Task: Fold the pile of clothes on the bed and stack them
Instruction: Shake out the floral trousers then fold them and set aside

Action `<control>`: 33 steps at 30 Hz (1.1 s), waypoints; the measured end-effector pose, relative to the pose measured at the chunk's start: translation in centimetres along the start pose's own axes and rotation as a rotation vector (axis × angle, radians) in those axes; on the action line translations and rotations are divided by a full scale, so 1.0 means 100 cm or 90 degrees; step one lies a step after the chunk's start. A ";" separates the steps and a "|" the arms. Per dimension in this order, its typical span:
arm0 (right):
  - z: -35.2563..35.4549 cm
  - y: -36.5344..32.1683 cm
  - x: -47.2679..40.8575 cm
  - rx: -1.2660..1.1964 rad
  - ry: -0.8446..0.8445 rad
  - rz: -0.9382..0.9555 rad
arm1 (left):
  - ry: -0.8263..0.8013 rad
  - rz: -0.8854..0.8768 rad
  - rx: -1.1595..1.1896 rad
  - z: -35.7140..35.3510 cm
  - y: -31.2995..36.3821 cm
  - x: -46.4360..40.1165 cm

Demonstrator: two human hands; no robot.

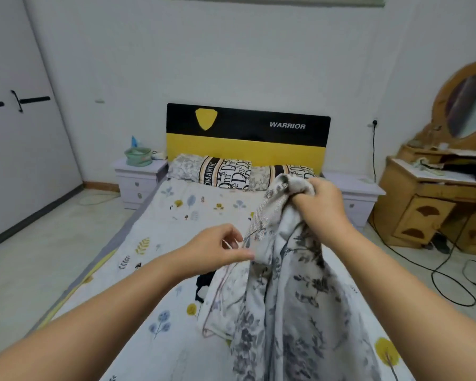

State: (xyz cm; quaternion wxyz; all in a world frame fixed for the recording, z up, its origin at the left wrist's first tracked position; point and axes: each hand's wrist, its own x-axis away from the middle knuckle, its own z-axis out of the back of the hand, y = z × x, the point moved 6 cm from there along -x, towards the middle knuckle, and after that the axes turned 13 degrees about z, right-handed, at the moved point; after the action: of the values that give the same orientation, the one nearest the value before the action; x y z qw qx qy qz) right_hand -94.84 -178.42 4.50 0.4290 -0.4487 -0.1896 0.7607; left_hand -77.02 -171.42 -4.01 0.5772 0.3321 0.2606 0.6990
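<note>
Right hand (320,199) grip clenched on bunched top of floral garment (283,284), lifted above bed (154,243). Left hand (217,248) grip pinches its edge. Dark clothing (204,283) beneath.

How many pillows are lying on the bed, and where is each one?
2. One pillow lies at the head of the bed, on the left. The second pillow lies to its right, partly hidden behind the floral cloth that the right hand holds up.

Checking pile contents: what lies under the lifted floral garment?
A dark garment peeks out at the left edge of the floral garment, lying on the bedsheet. Anything else beneath is covered by the hanging fabric.
</note>
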 end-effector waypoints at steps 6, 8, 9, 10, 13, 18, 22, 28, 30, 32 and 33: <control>0.067 -0.009 -0.022 -0.071 0.120 0.000 | -0.099 0.059 -0.086 -0.055 -0.032 -0.015; 0.090 -0.013 -0.024 -0.091 0.157 -0.001 | -0.099 0.067 -0.072 -0.068 -0.038 -0.025; 0.101 -0.015 -0.024 -0.100 0.175 0.001 | -0.094 0.072 -0.070 -0.072 -0.040 -0.030; 0.112 -0.018 -0.024 -0.113 0.193 0.004 | -0.087 0.080 -0.074 -0.076 -0.042 -0.035; 0.133 -0.025 -0.023 -0.204 0.224 0.029 | -0.010 0.086 -0.141 -0.079 -0.047 -0.054; 0.155 0.006 -0.021 -0.133 0.200 -0.014 | 0.089 0.069 -0.090 -0.045 -0.035 -0.067; 0.146 0.063 -0.002 0.071 0.090 -0.112 | 0.075 0.050 0.073 0.006 0.001 -0.056; 0.071 0.105 0.035 0.169 -0.105 -0.221 | -0.020 0.111 0.439 0.034 0.064 -0.043; 0.051 0.087 0.040 0.018 -0.096 -0.229 | -0.030 0.157 0.506 0.033 0.070 -0.042; 0.033 0.057 0.041 -0.157 -0.146 -0.204 | -0.050 0.202 0.523 0.023 0.071 -0.040; 0.023 0.038 0.042 -0.228 -0.216 -0.186 | -0.059 0.215 0.523 0.016 0.072 -0.039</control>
State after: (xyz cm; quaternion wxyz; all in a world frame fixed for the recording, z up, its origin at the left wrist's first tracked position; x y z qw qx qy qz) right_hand -99.56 -176.88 1.00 0.4104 -0.3512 -0.4528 0.7094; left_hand -79.86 -176.72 1.75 0.2863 0.6028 0.4327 0.6062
